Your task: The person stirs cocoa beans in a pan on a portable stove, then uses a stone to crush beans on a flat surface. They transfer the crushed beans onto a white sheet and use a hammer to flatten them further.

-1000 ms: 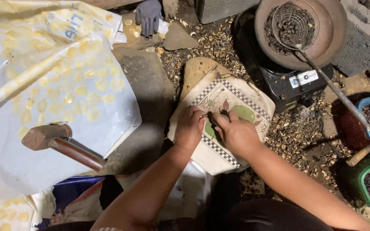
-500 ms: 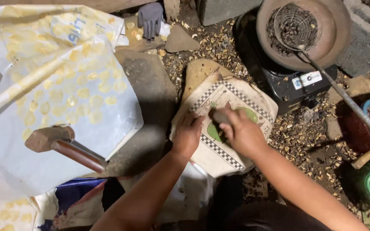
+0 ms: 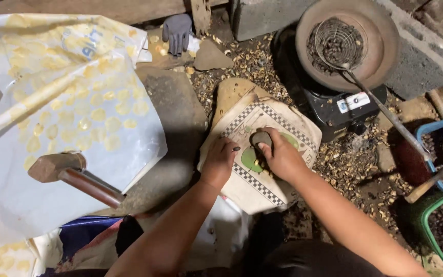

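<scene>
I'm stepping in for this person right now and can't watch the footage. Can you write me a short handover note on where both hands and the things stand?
Right hand: closed in a grip on a small dark rounded stone, held over the cream checkered-border sack cloth.
Left hand: resting flat on the same cloth beside the stone, holding nothing that shows.
Small pale pieces lie on the cloth's green patch, under the right hand.
Nearby: wooden-handled hammer on the white and yellow plastic sheet; wire skimmer in the round pan on the black stove.
Done: broken shells litter the ground.
Left: cannot tell how much.

Mallet point(image 3: 73, 177) on sack point(image 3: 67, 118); glove point(image 3: 176, 32); stove point(image 3: 334, 102).
</scene>
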